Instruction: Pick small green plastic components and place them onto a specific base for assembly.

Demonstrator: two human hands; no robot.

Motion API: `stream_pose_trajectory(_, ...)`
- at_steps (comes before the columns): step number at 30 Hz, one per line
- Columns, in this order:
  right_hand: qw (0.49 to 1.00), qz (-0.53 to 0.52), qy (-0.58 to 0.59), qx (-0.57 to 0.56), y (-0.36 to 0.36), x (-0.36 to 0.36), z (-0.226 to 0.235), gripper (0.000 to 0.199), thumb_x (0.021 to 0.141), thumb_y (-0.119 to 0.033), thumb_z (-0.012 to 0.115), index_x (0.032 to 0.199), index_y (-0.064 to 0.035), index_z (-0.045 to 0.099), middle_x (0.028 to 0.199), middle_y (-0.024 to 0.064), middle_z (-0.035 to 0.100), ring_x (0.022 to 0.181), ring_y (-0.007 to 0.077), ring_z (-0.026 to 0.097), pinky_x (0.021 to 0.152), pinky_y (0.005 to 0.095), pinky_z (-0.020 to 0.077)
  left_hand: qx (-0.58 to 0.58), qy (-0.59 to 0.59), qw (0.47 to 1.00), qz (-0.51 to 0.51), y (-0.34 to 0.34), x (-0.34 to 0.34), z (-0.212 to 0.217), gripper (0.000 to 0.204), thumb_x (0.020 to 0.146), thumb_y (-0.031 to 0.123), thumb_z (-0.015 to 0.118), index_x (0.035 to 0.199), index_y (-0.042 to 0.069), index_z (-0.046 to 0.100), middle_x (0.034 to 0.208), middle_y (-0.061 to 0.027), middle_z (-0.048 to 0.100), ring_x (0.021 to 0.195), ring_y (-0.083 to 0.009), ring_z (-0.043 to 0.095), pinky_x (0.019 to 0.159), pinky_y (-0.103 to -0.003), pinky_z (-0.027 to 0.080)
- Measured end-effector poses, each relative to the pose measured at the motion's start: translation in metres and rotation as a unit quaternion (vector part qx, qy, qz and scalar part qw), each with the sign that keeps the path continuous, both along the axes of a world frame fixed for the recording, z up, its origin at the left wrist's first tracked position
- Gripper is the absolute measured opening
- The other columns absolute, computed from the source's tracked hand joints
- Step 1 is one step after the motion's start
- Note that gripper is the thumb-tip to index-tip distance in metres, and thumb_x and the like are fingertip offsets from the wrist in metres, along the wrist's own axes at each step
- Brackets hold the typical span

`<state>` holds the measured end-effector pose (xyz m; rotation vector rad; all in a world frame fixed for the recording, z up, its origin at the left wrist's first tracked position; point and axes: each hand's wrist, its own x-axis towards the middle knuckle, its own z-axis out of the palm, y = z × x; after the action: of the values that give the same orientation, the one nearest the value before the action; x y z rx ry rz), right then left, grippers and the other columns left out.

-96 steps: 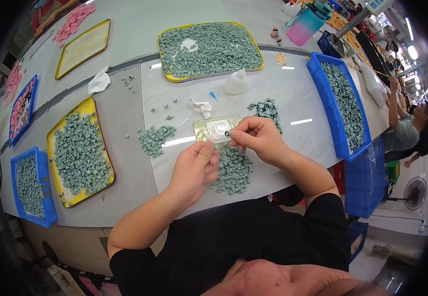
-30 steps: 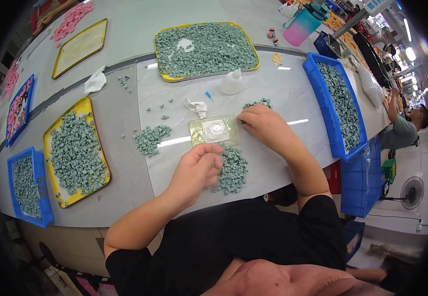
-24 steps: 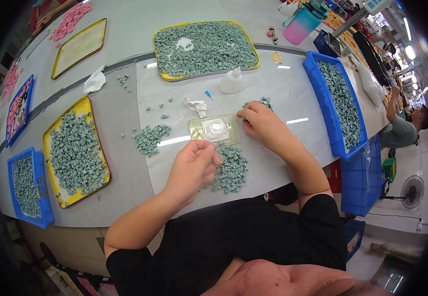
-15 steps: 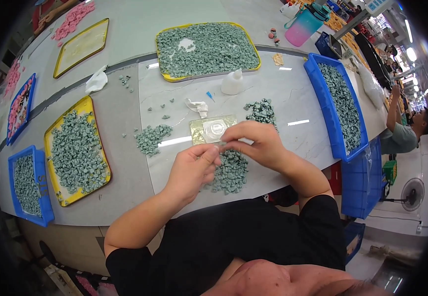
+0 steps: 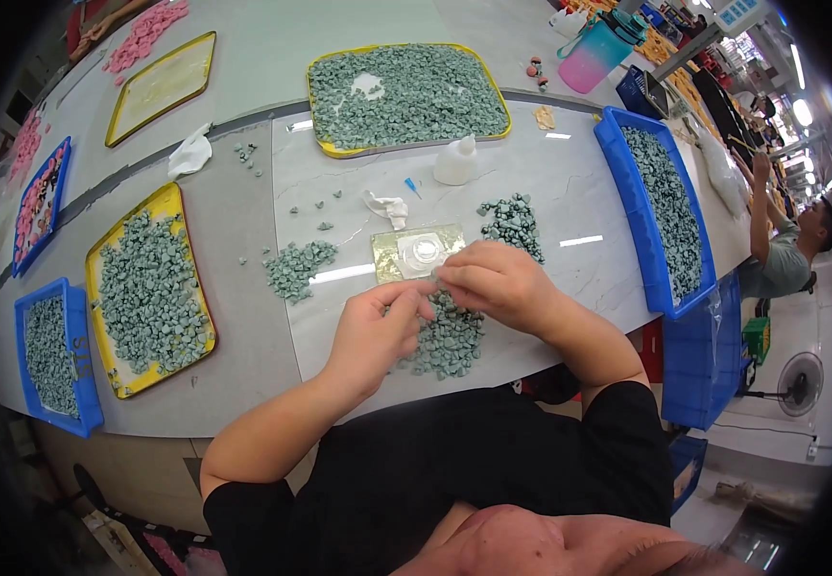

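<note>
My left hand (image 5: 378, 331) and my right hand (image 5: 500, 285) meet fingertip to fingertip over a pile of small grey-green pieces (image 5: 448, 338). Both are closed in a pinch. A tiny grey-green piece seems to show at the right fingertips; what the left fingers hold is hidden. Just beyond the hands lies a yellowish flat pad (image 5: 390, 257) bearing a round white dish (image 5: 423, 252) with something clear in it. A crumpled white tissue (image 5: 389, 208), a blue dispensing tip (image 5: 412, 187) and a white squeeze bottle (image 5: 455, 163) are farther back. Darker, shiny pieces (image 5: 513, 227) are heaped right of the pad.
Yellow-rimmed trays of grey-green pieces stand at the back (image 5: 507, 130) and left (image 5: 207, 346). Blue bins flank the table on the left (image 5: 90, 384) and right (image 5: 611, 163). A teal-pink water bottle (image 5: 596, 56) stands at back right. Another person (image 5: 788, 252) is at far right.
My right fingers have curled in closer, and the right hand has shifted slightly right. The left hand stays nearly in place. The whole view has shifted slightly.
</note>
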<state>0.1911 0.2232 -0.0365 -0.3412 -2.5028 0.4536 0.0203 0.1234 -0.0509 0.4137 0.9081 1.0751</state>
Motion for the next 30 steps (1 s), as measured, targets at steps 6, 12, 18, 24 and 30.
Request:
stream_pose_trajectory(6, 0.987, -0.017, -0.046, 0.155, 0.009, 0.001, -0.001, 0.026, 0.065, -0.006, 0.059, 0.09, 0.0007, 0.06, 0.084, 0.007, 0.058, 0.074, 0.0211, 0.057, 0.063, 0.0313, 0.0467, 0.005, 0.0, 1.0, 0.02, 0.0, -0.001, 0.001, 0.018, 0.091, 0.01, 0.045, 0.103, -0.002, 0.052, 0.084, -0.006, 0.054, 0.051, -0.0024, 0.031, 0.044, -0.017, 0.028)
stream_pose_trajectory(12, 0.981, -0.004, -0.067, 0.181, 0.006, -0.002, -0.001, 0.031, 0.063, -0.004, 0.059, 0.094, 0.0019, 0.061, 0.087, 0.0097, 0.06, 0.077, 0.0237, 0.058, 0.065, 0.0327, 0.0482, 0.007, -0.008, 0.999, 0.038, -0.001, -0.002, 0.002, 0.016, 0.091, 0.01, 0.047, 0.105, 0.002, 0.045, 0.087, -0.0101, 0.056, 0.051, -0.0024, 0.031, 0.044, -0.017, 0.028)
stream_pose_trajectory(18, 0.994, -0.014, -0.03, 0.108, 0.004, -0.004, 0.0, 0.026, 0.064, 0.0, 0.066, 0.09, 0.0012, 0.061, 0.084, 0.01, 0.06, 0.075, 0.0236, 0.059, 0.065, 0.032, 0.048, 0.012, -0.013, 1.0, 0.015, -0.001, -0.006, -0.002, 0.011, 0.091, 0.013, 0.048, 0.095, 0.004, 0.043, 0.082, -0.0079, 0.054, 0.051, -0.0032, 0.031, 0.043, -0.017, 0.027)
stream_pose_trajectory(24, 0.939, -0.084, 0.047, -0.33, -0.003, -0.003, -0.008, 0.011, 0.075, 0.004, 0.063, 0.086, 0.0016, 0.06, 0.082, 0.0081, 0.062, 0.073, 0.0151, 0.059, 0.064, 0.0254, 0.0464, 0.002, -0.035, 0.999, 0.019, -0.004, -0.008, -0.002, 0.016, 0.094, 0.02, 0.045, 0.086, 0.006, 0.044, 0.073, -0.002, 0.048, 0.05, -0.0043, 0.029, 0.042, -0.017, 0.025)
stream_pose_trajectory(30, 0.821, -0.107, 0.124, -0.548, -0.016, -0.013, -0.001, 0.011, 0.071, 0.001, 0.067, 0.08, -0.0009, 0.063, 0.076, 0.0069, 0.063, 0.071, 0.0149, 0.061, 0.063, 0.0224, 0.0463, -0.011, -0.087, 0.996, 0.01, -0.002, -0.009, 0.004, 0.018, 0.095, 0.02, 0.043, 0.087, 0.005, 0.047, 0.073, -0.0003, 0.046, 0.051, -0.0041, 0.031, 0.041, -0.018, 0.024)
